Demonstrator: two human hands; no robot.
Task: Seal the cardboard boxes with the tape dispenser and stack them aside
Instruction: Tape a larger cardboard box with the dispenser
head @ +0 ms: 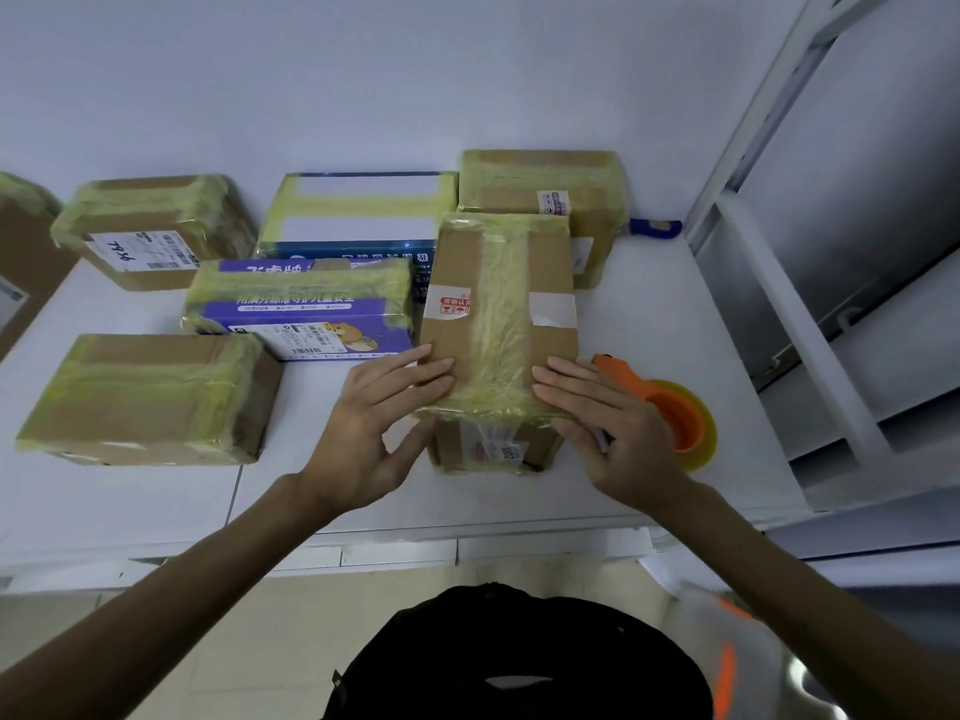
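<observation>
A brown cardboard box [498, 304] stands in the middle of the white table [649, 314], with a wide strip of yellowish tape running down its top and over the near edge. My left hand [374, 428] grips its near left corner, fingers flat on the top and thumb down the front. My right hand [608, 433] presses the near right corner the same way. The orange tape dispenser [670, 413] with its yellow roll lies on the table just right of my right hand, partly hidden by it.
Several taped boxes fill the table's left and back: a brown one [145, 397] at near left, a purple one [301, 304], a blue-and-white one [358, 210], brown ones [150, 226] [540, 184] behind. A blue handle [654, 228] lies far right. A metal rack [831, 252] borders the right.
</observation>
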